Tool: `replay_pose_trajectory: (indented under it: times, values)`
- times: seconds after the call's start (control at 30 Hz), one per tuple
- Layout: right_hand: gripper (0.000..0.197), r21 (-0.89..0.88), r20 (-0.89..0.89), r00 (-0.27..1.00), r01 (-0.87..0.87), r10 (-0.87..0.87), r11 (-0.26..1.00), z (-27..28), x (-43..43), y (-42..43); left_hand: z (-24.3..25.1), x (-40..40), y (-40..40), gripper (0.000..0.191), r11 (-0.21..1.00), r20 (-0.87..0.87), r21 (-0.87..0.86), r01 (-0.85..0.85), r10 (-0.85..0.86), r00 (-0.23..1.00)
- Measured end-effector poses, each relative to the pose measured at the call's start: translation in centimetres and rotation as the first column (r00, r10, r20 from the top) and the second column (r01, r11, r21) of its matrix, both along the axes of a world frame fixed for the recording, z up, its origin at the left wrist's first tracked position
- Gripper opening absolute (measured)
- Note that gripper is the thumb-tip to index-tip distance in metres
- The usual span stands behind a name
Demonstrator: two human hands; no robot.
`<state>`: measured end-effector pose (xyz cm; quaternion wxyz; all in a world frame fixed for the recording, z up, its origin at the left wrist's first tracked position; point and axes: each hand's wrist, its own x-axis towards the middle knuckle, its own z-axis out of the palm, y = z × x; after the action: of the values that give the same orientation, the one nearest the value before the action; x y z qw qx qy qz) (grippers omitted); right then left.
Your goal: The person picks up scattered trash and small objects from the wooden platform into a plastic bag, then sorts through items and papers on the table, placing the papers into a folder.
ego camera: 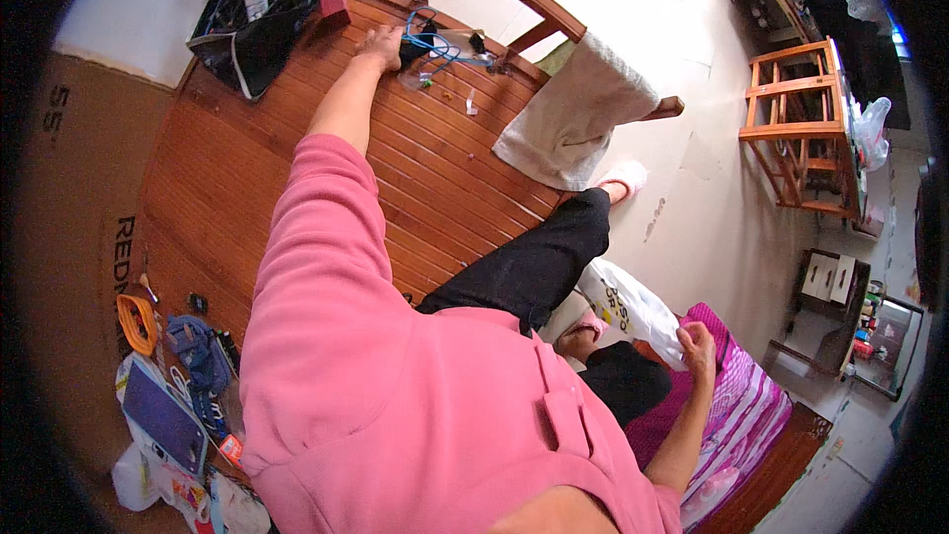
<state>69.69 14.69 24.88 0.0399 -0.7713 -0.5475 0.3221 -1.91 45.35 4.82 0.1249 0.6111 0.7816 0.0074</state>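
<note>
My left hand [382,48] reaches down to the slatted wooden bench [437,185], beside a small black item [415,50] and a tangled blue cord [445,52]. Its fingertips are too small and partly hidden to tell whether they grip the black item. Between the thumb and fingers of my right hand [698,348] is the edge of a white plastic bag [641,311] bearing printed writing. The bag hangs above the floor by my legs. Small scraps, among them a white piece [471,102], lie on the slats.
A black zippered bag [259,22] and a red box [334,9] sit at the bench's far end. A grey cloth [578,111] drapes over the wooden rail. Orange tape roll [137,324], blue pouch [199,356] and cardboard [81,200] are at left; a wooden chair [797,100] stands right.
</note>
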Motion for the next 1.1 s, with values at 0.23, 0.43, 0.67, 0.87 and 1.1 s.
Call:
replay_pose_trajectory:
  times: [0.23, 0.43, 0.67, 0.87, 1.1]
  values:
    - [0.015, 0.018, -0.123, 0.985, 0.126, -0.123, 0.992, 0.1, 2.7, 0.7, -2.7, -3.5, -5.2, 0.022, 0.834, 0.206, 0.531, 0.148, -0.297, 0.932]
    - [0.017, -0.121, -0.073, 0.984, 0.154, -0.163, 0.981, 1.8, 4.3, 2.9, 3.1, -9.2, -18.7, 0.024, 0.665, 0.714, 0.524, -0.532, -0.002, 0.700]
    - [0.017, -0.159, -0.211, 0.957, 0.166, -0.198, 0.973, 3.7, 4.9, 3.6, 4.9, -15.2, -27.1, 0.038, 0.845, -0.482, 0.305, -0.439, 0.535, 0.694]
    - [0.019, -0.163, -0.194, 0.943, 0.241, -0.271, 0.957, 4.3, 2.4, 3.8, 6.6, 0.8, -6.6, 0.063, 0.713, -0.026, 0.611, 0.345, -0.417, 0.909]
    - [0.036, -0.081, -0.445, 0.859, 0.245, -0.255, 0.966, 8.0, -2.5, 3.6, 1.1, 2.0, 2.1, 0.028, 0.943, 0.145, 0.331, 0.037, -0.090, 0.985]
